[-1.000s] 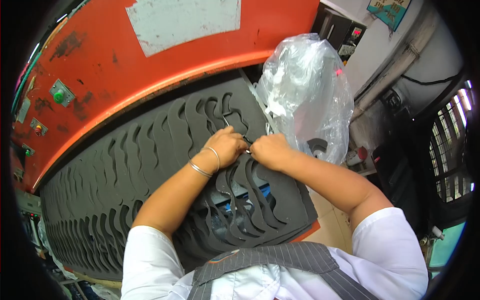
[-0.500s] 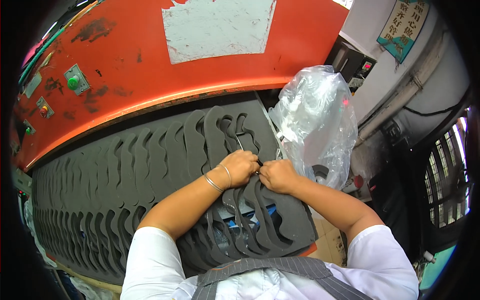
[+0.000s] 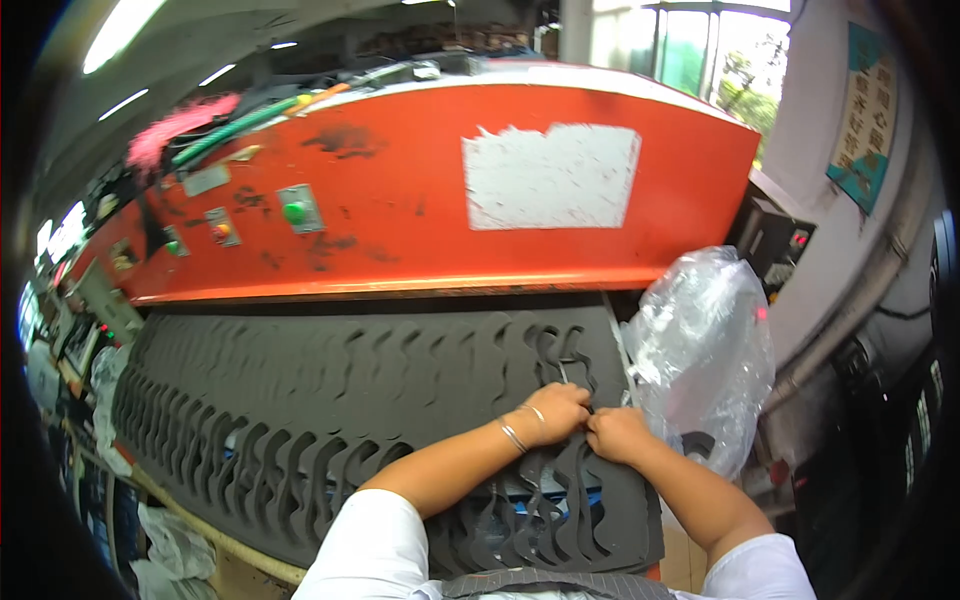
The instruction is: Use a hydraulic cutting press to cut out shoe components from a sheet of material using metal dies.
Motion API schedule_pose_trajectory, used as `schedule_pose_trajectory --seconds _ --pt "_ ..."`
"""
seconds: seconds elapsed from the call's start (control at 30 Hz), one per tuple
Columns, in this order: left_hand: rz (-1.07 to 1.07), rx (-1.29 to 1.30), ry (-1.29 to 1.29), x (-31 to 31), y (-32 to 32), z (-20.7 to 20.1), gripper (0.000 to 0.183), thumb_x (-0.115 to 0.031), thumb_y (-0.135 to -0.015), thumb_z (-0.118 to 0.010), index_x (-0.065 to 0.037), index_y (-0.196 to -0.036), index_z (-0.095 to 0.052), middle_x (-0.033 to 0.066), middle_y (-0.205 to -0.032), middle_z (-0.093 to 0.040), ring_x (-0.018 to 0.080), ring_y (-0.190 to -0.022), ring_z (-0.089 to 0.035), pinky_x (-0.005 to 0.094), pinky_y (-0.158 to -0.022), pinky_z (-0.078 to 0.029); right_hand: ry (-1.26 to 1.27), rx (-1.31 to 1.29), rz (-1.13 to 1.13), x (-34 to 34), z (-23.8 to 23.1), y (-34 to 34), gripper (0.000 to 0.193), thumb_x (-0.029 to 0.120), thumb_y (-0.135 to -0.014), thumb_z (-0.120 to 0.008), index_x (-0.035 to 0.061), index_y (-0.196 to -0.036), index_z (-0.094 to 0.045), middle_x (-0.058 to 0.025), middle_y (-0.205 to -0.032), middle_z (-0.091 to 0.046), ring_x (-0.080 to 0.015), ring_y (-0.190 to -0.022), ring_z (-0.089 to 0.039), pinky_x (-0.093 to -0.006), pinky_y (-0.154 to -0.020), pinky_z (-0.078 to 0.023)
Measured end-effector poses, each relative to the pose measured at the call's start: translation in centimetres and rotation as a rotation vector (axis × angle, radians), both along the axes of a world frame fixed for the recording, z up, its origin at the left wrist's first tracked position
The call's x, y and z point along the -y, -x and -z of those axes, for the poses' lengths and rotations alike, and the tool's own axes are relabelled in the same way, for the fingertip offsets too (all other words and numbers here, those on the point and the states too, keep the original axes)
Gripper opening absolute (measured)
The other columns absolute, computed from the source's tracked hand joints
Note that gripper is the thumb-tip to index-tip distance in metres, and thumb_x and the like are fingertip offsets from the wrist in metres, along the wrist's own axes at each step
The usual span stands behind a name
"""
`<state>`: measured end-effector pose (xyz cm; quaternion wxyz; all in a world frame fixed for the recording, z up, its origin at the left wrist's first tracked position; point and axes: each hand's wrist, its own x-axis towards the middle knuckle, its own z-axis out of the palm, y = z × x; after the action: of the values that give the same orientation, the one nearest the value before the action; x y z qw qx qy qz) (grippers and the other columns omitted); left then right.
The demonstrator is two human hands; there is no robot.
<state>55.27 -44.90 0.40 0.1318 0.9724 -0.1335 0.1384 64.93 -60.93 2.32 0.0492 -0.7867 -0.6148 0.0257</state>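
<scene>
A dark grey foam sheet (image 3: 450,400), cut into rows of wavy strips and gaps, lies before me. Over its right part, my left hand (image 3: 560,411) is closed, two bracelets at its wrist. A thin, pale metal-looking piece (image 3: 563,372) sticks out beyond its knuckles, toward the wavy cut-outs at the far edge. Close beside it, my right hand (image 3: 614,435) is closed too, fingertips pinched near the left hand's. Something small and dark shows between the hands; my fingers cover most of it. Below them, wavy strips (image 3: 575,490) stand beside openings with blue underneath.
An orange-red machine body (image 3: 400,200) with push buttons (image 3: 296,212) rises behind the foam. At the right stands a clear plastic bag (image 3: 705,350), with a dark control box (image 3: 770,245) behind it. Plastic bags (image 3: 175,545) hang at the lower left, beside the table's edge.
My view has tilted up and swung left, so the scene sits lower and farther right. Both hands stay close together at the same part of the foam.
</scene>
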Motion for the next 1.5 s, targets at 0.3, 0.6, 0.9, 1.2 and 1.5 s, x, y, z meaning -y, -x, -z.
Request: schedule_pose_trajectory --seconds 0.3,0.6,0.9,1.2,1.5 --pt "-0.238 0.096 0.264 -0.4 15.8 -8.8 0.023 -0.027 -0.084 -0.067 -0.009 -0.098 -0.067 0.0064 -0.101 -0.061 0.0272 -0.097 -0.058 0.0367 -0.087 -0.046 0.23 0.007 0.026 1.3 -4.1 1.3 0.023 0.028 -0.083 -0.058 0.0093 -0.089 -0.071 -0.0127 -0.09 -0.069 -0.033 -0.082 -0.067 -0.0445 -0.073 -0.053" --pt "-0.778 0.306 0.408 -7.5 42.2 -6.0 0.014 -0.02 -0.081 -0.07 -0.007 -0.088 -0.07 0.0076 -0.089 -0.066 0.0275 -0.087 -0.061 0.0359 -0.079 -0.048 -0.271 -0.459 -0.257 -15.2 -24.5 16.6 0.021 0.017 -0.087 -0.063 -0.0015 -0.096 -0.067 -0.0114 -0.079 -0.065 -0.0184 -0.069 -0.061 -0.0322 -0.065 -0.049" --pt "-0.911 0.237 0.393 -9.9 59.9 -1.1 0.02 -0.023 -0.077 -0.072 -0.007 -0.089 -0.07 0.0103 -0.094 -0.067 0.0298 -0.092 -0.06 0.0384 -0.081 -0.047 -0.67 -0.315 -0.326 -47.4 -35.0 40.4 0.058 0.048 -0.091 -0.054 0.0123 -0.137 -0.046 -0.0154 -0.105 -0.064 -0.0289 -0.104 -0.062 -0.0402 -0.089 -0.049" --pt "-0.652 0.397 0.477 -11.4 62.3 -1.4 0.02 -0.02 -0.079 -0.07 -0.006 -0.093 -0.065 0.0101 -0.095 -0.065 0.0306 -0.091 -0.06 0.0429 -0.084 -0.045 -0.332 -0.152 0.367 -64.9 -39.5 41.0 0.056 0.056 -0.089 -0.05 0.0089 -0.117 -0.064 -0.0126 -0.099 -0.069 -0.0262 -0.086 -0.066 -0.0436 -0.079 -0.051" --pt "-0.639 0.387 0.546 -13.7 63.2 -0.8 0.016 -0.017 -0.078 -0.07 -0.005 -0.089 -0.067 0.0094 -0.094 -0.065 0.0305 -0.09 -0.06 0.0425 -0.083 -0.045 -0.779 -1.689 0.034 -62.0 -39.0 40.0 0.009 0.009 -0.089 -0.056 0.0012 -0.086 -0.053 -0.0123 -0.077 -0.056 -0.0213 -0.066 -0.06 -0.0321 -0.046 -0.053"
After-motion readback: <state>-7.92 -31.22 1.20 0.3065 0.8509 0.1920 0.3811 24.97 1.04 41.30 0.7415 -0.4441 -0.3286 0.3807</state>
